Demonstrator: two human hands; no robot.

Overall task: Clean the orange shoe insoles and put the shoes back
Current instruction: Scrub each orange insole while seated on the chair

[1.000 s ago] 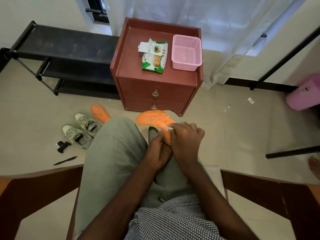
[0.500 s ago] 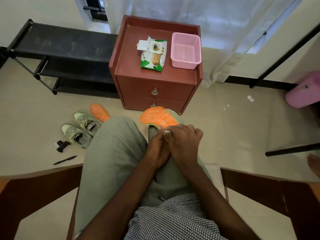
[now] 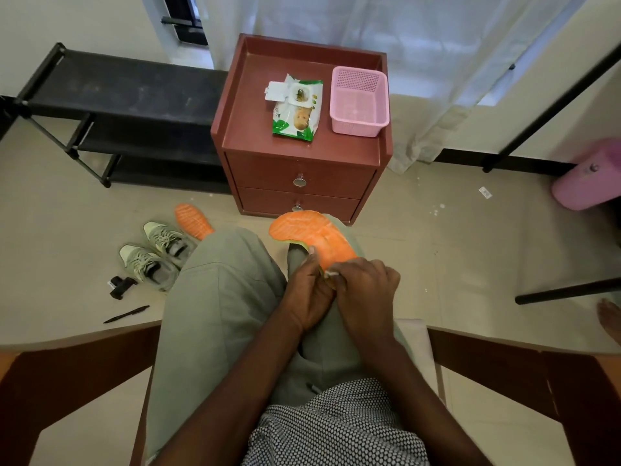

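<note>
The insole (image 3: 311, 237) lies across the lap, light and floppy, so it is best held near the heel. The left hand (image 3: 307, 290) grips its near edge; the right hand (image 3: 364, 290) pinches a wipe (image 3: 331, 274) against it.

I see a matt orange insole (image 3: 311, 235) with a ribbed, foam-like face, a glossy plastic wipes pack (image 3: 297, 112), a perforated pink plastic basket (image 3: 359, 102), and a smooth reddish wood-look cabinet (image 3: 299, 178) with shiny metal knobs (image 3: 298, 181).
</note>
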